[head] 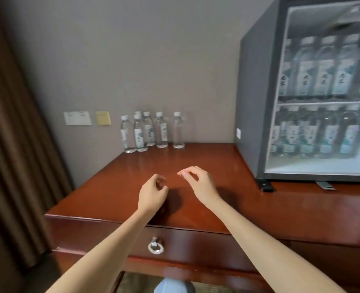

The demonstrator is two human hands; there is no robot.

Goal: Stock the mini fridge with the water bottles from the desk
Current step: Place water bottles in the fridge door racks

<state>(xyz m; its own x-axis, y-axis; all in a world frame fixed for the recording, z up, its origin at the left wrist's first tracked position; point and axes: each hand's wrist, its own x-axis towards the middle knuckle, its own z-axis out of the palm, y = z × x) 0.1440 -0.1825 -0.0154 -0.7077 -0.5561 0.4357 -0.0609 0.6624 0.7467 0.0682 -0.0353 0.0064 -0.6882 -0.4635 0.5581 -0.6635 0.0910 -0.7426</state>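
A cluster of clear plastic water bottles with white caps (149, 132) is stood at the back of the polished reddish-brown wooden desk (111, 187), left of the grey glass-fronted mini fridge (257, 102). Nothing is grasped by the left hand (152, 192) or right hand (198, 182); both are loosely curled above the desk.

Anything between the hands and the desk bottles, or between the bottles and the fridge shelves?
From left hand and right hand to the water bottles: only bare desk, nothing in the way. The glass door of the mini fridge looks shut, so it blocks the shelves, whose front rows already look full.
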